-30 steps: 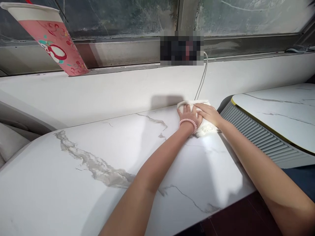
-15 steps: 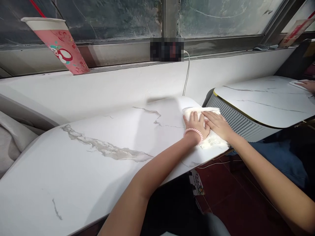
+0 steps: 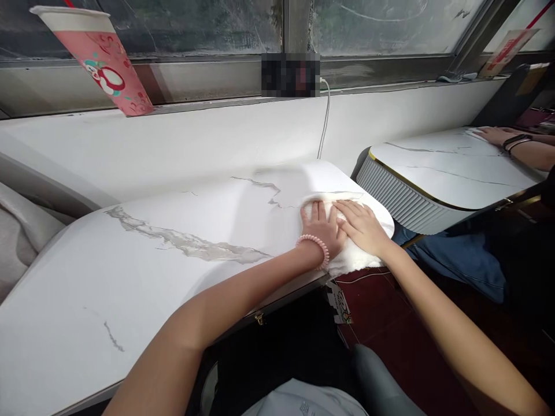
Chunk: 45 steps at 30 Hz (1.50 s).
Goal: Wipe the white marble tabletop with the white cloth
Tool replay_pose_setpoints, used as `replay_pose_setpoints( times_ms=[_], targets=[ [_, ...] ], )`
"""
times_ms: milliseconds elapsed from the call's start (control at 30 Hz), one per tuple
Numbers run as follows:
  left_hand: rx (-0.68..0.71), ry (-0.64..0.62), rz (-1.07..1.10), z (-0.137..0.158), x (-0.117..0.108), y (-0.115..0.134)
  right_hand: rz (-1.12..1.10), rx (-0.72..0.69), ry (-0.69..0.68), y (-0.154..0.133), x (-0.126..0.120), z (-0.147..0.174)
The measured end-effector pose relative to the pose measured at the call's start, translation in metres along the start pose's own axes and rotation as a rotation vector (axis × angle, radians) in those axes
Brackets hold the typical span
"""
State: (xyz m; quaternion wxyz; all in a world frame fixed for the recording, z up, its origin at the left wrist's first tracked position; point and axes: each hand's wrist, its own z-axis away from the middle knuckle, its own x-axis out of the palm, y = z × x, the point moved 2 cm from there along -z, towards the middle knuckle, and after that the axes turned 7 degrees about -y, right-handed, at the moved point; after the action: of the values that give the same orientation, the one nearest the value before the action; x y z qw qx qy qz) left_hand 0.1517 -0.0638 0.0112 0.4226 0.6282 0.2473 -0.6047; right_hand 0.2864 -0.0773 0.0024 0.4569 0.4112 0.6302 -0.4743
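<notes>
Both of my hands press on a white cloth [image 3: 353, 260] at the right end of a white marble-patterned tabletop [image 3: 173, 300]. My left hand [image 3: 321, 228], with a pink coiled band round its wrist, lies flat with fingers spread on the cloth's left part. Just beside it, my right hand [image 3: 363, 228] also rests palm down, its fingers stretched out and its thumb close to the left hand. The cloth's near edge hangs over the table's front edge. What lies under the palms is hidden.
A pink paper cup [image 3: 110, 75] with a straw stands on the window ledge, near a blurred-out device [image 3: 290, 75] with a white cable [image 3: 324, 121]. At right, another person's hand [image 3: 496, 136] rests on a cloth on a second marbled table [image 3: 451, 173] with a ribbed side.
My hands and the cloth have slid left and toward me, to the table's front edge. The other person's hand has moved further into view on the second table.
</notes>
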Motion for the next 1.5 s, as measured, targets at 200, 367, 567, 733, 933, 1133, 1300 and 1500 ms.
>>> replay_pose_setpoints(
  times_ms=[200, 367, 567, 733, 933, 1133, 1300, 1500],
  targets=[
    [-0.022, 0.029, -0.011, 0.012, -0.001, -0.018, 0.035, -0.108, -0.060, -0.014, 0.002, -0.008],
    [-0.003, 0.046, -0.048, 0.010, -0.004, -0.014, 0.139, -0.124, -0.031, -0.022, -0.011, -0.007],
    [-0.030, -0.047, -0.071, 0.010, -0.005, 0.002, 0.029, -0.025, -0.040, -0.030, -0.014, 0.000],
    [0.009, 0.002, 0.021, 0.009, 0.001, -0.002, -0.089, 0.049, -0.029, -0.022, 0.005, -0.001],
    [-0.042, 0.033, -0.005, -0.024, -0.005, -0.034, -0.064, -0.030, 0.007, -0.018, 0.015, -0.051],
    [-0.099, 0.070, 0.001, -0.071, -0.022, -0.080, -0.013, -0.100, -0.046, -0.016, 0.024, -0.130],
    [-0.111, 0.075, -0.001, -0.103, -0.033, -0.112, -0.048, -0.090, -0.063, -0.017, 0.028, -0.176],
    [-0.109, 0.091, -0.013, -0.132, -0.040, -0.141, -0.051, -0.039, -0.117, -0.020, 0.031, -0.217]
  ],
)
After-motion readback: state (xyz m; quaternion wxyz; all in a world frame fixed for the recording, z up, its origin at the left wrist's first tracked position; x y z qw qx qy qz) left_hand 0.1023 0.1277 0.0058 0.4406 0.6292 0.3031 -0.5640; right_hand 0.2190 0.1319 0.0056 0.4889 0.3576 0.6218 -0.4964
